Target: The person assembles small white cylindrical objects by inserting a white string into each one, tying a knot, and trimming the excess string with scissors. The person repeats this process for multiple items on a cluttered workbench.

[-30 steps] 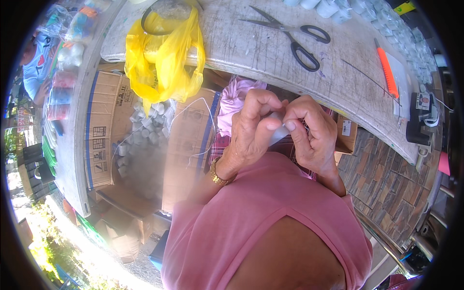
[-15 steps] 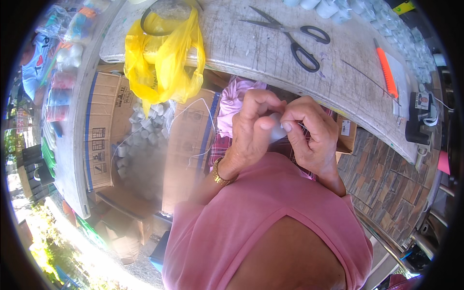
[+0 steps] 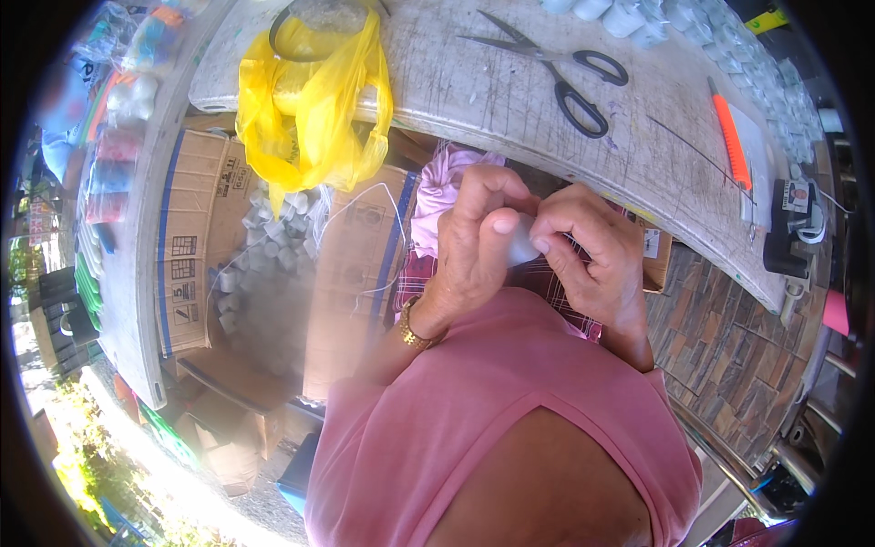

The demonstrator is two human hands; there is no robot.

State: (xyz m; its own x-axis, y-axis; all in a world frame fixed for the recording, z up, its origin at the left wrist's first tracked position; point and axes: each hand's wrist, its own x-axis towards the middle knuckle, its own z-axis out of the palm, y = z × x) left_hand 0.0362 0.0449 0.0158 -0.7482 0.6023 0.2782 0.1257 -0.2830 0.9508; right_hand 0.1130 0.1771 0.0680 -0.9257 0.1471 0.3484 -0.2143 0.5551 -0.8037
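Note:
Both hands meet above my lap, close to the table's front edge. Between them is a small, pale, rounded piece (image 3: 522,247), partly hidden by fingers. My left hand (image 3: 471,244) has its fingers curled round the left side of it. On the other side, my right hand (image 3: 592,248) pinches its edge between thumb and fingertips. A crumpled lilac cloth (image 3: 444,202) lies just beyond my left hand. Left of my arms, an open cardboard box (image 3: 358,273) contains many small whitish pieces (image 3: 278,239) and loose white string.
Black-handled scissors (image 3: 556,68) lie on the worn table (image 3: 437,87). A yellow plastic bag (image 3: 314,109) hangs over its edge. At the right are an orange-handled tool (image 3: 729,132), a thin rod (image 3: 697,150) and a black holder (image 3: 787,228). Wrapped whitish pieces (image 3: 720,50) line the far side.
My hands stay almost in place, still gripping the pale piece, with only slight finger movement. The whole view has shifted a little. At the far left, another person has moved slightly.

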